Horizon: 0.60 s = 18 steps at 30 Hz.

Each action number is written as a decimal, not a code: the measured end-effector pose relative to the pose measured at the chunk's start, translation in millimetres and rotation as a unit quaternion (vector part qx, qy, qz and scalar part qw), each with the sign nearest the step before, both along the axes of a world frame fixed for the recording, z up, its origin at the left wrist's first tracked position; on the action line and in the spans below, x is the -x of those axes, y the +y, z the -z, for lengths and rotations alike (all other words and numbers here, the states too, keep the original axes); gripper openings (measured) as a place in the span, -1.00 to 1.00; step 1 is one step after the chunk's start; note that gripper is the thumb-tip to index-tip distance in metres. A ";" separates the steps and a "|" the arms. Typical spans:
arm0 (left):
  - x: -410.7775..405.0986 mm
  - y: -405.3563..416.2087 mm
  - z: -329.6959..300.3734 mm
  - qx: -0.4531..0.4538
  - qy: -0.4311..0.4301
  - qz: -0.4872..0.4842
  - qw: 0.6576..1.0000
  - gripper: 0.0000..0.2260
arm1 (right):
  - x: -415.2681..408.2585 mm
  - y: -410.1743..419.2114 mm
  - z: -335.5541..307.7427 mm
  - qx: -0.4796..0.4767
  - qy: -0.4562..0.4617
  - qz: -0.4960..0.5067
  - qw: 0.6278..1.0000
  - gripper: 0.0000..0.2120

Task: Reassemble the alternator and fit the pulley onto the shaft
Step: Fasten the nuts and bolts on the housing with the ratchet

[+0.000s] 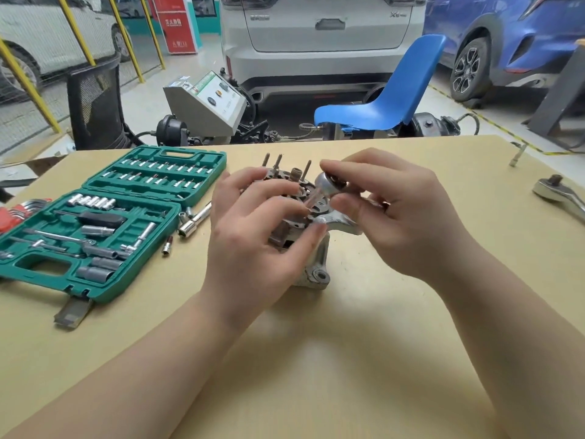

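Note:
The grey alternator (311, 270) stands on the tan table (316, 359) at the centre, its shaft end and several threaded studs (278, 161) pointing up. My left hand (253, 229) wraps round its left side, fingers curled over the top face. My right hand (389, 210) grips a small chrome ratchet; its head (329, 184) tilts down over the alternator's top with a thin extension (311, 201) reaching toward the housing. The handle is hidden in my palm. No pulley is visible.
An open green socket set case (104, 217) lies at the left, with loose sockets (186, 228) beside it and red hex keys (12, 213) at the far left. A larger ratchet (560, 193) rests at the right edge. A blue chair (386, 96) and cars stand behind.

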State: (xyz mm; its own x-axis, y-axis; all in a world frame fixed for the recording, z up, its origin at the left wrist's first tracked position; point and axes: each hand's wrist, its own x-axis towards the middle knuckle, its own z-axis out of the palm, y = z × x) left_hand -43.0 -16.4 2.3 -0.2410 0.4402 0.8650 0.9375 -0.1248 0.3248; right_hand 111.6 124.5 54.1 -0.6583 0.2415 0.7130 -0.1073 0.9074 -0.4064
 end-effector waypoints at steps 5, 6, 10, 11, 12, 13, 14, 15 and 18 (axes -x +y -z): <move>-1.7 1.5 4.2 0.000 -0.060 -0.010 0.998 -0.80 | 0.3 -0.7 0.5 -0.017 0.005 0.006 1.000 -0.70; -1.4 2.1 4.8 0.005 -0.061 -0.010 0.998 -0.82 | 0.6 -1.2 1.2 -0.025 0.000 0.008 1.000 -0.70; 1.2 1.8 6.1 0.012 -0.060 -0.007 0.998 -0.83 | 0.2 0.0 3.5 -0.049 -0.004 0.018 0.999 -0.70; 1.6 1.2 6.0 0.014 -0.059 -0.006 0.998 -0.82 | 0.4 0.4 4.3 -0.051 -0.005 0.018 0.999 -0.70; 1.7 0.7 5.6 0.015 -0.059 -0.005 0.998 -0.82 | 0.6 0.5 5.3 -0.054 -0.008 0.019 0.998 -0.70; 1.4 0.3 5.2 0.015 -0.060 -0.004 0.998 -0.82 | 1.1 0.2 6.4 -0.057 -0.011 0.021 0.998 -0.70; 0.8 0.1 5.1 0.015 -0.061 -0.003 0.998 -0.82 | 1.5 -0.1 7.3 -0.059 -0.014 0.023 0.998 -0.70; 0.6 0.0 4.7 0.015 -0.061 -0.001 0.998 -0.82 | 1.9 -0.5 8.0 -0.059 -0.015 0.025 0.998 -0.70; 0.1 0.0 3.9 0.016 -0.064 0.001 0.998 -0.82 | 2.3 -1.5 8.2 -0.054 -0.018 0.026 0.998 -0.70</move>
